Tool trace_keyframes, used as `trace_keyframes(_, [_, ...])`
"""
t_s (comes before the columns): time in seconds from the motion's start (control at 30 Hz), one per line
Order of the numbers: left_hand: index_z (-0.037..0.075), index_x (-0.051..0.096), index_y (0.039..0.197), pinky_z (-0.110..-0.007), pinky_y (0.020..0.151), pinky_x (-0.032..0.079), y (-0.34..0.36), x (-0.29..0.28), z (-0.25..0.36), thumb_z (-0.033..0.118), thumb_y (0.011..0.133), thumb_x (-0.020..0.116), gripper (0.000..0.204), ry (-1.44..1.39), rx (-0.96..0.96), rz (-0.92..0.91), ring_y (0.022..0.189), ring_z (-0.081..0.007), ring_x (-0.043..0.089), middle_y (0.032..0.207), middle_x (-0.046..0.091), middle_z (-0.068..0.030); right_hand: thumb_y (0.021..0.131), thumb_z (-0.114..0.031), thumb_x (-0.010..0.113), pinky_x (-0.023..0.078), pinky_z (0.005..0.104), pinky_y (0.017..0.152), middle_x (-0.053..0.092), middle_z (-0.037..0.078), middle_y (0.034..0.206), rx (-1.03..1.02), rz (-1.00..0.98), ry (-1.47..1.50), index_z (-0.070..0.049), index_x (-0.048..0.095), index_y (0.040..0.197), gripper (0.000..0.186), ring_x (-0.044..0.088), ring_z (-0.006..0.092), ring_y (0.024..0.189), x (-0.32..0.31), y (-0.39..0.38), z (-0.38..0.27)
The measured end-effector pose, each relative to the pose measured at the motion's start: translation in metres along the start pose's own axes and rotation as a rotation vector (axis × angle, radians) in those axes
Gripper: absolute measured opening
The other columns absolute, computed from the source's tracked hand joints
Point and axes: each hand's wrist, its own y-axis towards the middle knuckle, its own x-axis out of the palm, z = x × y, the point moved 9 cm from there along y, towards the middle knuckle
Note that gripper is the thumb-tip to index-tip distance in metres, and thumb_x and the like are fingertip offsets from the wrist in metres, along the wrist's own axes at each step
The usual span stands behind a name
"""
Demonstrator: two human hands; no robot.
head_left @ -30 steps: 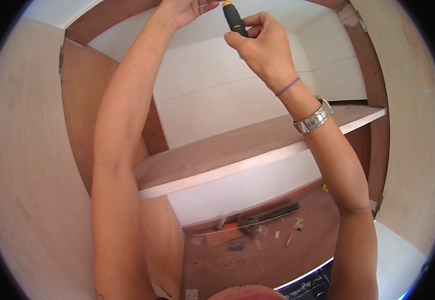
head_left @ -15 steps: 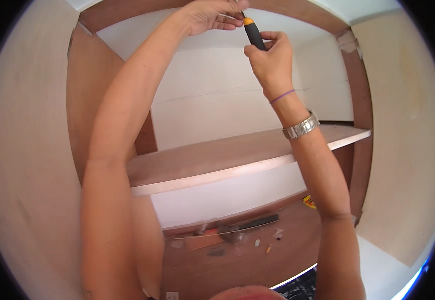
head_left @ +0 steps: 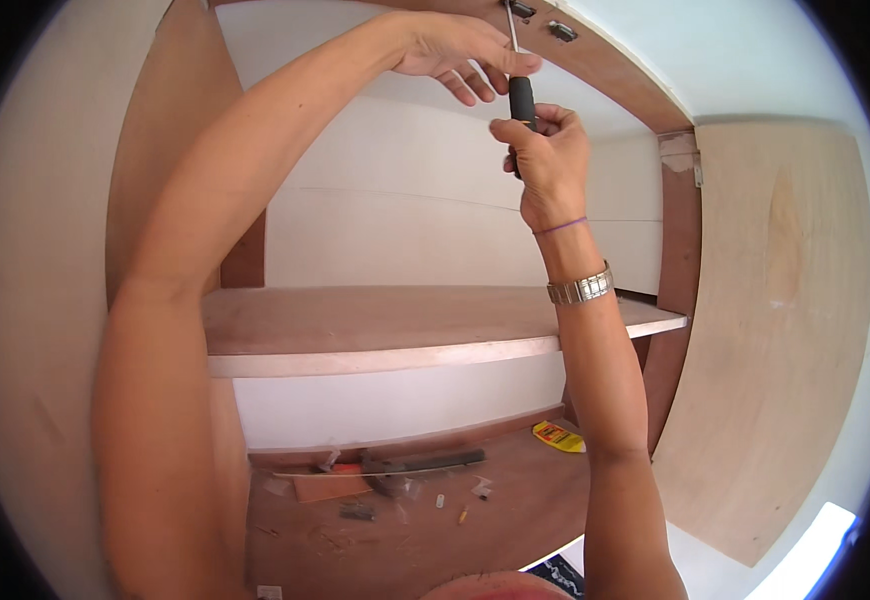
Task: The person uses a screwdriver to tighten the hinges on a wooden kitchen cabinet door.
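Note:
My right hand (head_left: 550, 150) is closed round the black handle of a screwdriver (head_left: 522, 100), held upright. Its thin metal shaft reaches up to a small dark cabinet catch (head_left: 522, 9) on the wooden frame at the top. My left hand (head_left: 470, 58) comes in from the left, thumb and forefinger at the upper end of the screwdriver handle, where the shaft begins. Its other fingers hang loosely apart. A second dark catch (head_left: 562, 32) sits on the frame just to the right.
A cabinet shelf (head_left: 385, 318) crosses behind my forearms. On the lower board (head_left: 405, 550) lie a hammer (head_left: 425, 463), a yellow packet (head_left: 559, 437) and small scraps. A door panel (head_left: 775, 340) stands open at right; another wooden panel (head_left: 170, 130) is at left.
The view has tilted up and shifted, bringing the two catches on the top frame into sight. The screwdriver is more upright, and my left thumb now lies at the top of its handle.

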Motion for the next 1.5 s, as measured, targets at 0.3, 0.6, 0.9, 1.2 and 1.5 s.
trace_keyframes(0.3, [-0.001,0.055,0.13,-0.035,0.087,0.057,0.013,-0.001,-0.008,0.022,0.093,0.077,0.048,-0.268,0.32,-0.119,0.091,-0.0207,0.068,0.11,0.069,-0.0128,0.103,-0.031,0.059,0.06,0.0328,0.064,0.064,0.013,0.095,0.246,-0.277,0.497,0.007,0.054,0.122,0.042,0.064,0.0201,0.078,0.017,-0.029,0.008])
trace_keyframes(0.6, [-0.01,0.04,0.14,-0.039,0.099,0.058,0.002,0.015,0.004,0.012,0.089,0.081,0.069,-0.074,0.251,-0.188,0.109,-0.0267,0.068,0.112,0.067,-0.0161,0.085,-0.016,0.083,0.047,0.0257,0.049,0.062,0.01,0.09,-0.188,-0.004,0.098,0.009,0.052,0.122,0.054,0.061,0.0112,0.068,0.007,-0.028,-0.03])
trace_keyframes(0.9, [-0.007,0.038,0.143,-0.039,0.1,0.057,0.001,0.009,-0.003,0.005,0.089,0.077,0.068,-0.444,0.429,-0.324,0.102,-0.0238,0.07,0.114,0.069,-0.0156,0.099,-0.023,0.063,0.063,0.0338,0.062,0.062,0.011,0.088,0.113,-0.197,0.355,0.009,0.052,0.121,0.04,0.066,0.0209,0.073,0.017,-0.043,-0.007])
trace_keyframes(1.2, [0.001,0.063,0.114,-0.042,0.089,0.059,0.018,-0.004,-0.003,0.023,0.1,0.069,0.026,-0.354,0.311,-0.055,0.089,-0.0244,0.071,0.1,0.072,-0.0117,0.09,-0.021,0.077,0.054,0.0297,0.06,0.063,0.007,0.088,-0.388,0.063,-0.196,0.006,0.057,0.12,0.045,0.058,0.0126,0.068,0.005,-0.036,-0.036])
trace_keyframes(1.5, [-0.002,0.063,0.115,-0.037,0.085,0.062,-0.003,-0.002,0.006,0.016,0.102,0.064,0.023,-0.58,0.325,0.022,0.087,-0.0251,0.072,0.1,0.072,-0.0151,0.094,-0.024,0.073,0.056,0.0281,0.057,0.064,0.011,0.087,0.038,-0.167,0.184,0.009,0.049,0.125,0.052,0.061,0.0166,0.066,0.015,-0.039,-0.009])
